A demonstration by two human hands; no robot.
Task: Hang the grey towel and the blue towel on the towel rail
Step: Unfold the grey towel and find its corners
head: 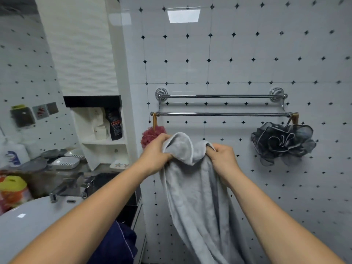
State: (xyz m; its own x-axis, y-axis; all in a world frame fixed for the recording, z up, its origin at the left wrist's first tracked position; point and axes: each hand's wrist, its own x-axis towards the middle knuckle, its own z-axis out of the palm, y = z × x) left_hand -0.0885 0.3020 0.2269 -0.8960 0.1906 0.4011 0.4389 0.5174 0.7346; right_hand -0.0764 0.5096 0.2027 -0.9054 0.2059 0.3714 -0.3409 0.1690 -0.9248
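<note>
The grey towel (198, 197) hangs from both my hands in front of the tiled wall, its top edge bunched between them. My left hand (155, 151) grips its upper left corner, my right hand (222, 157) grips the upper right part. The chrome double towel rail (222, 114) is fixed to the wall just above my hands and carries no towel. The blue towel (118, 242) lies dark and crumpled at the bottom, under my left forearm, beside the washbasin.
A red bath sponge (149, 135) hangs from the rail's left end, a dark grey one (282, 141) from its right end. A white washbasin (28, 223) with a chrome tap (57, 193) is at the lower left. Soap dishes, bottles and a white shelf unit (102, 134) stand behind it.
</note>
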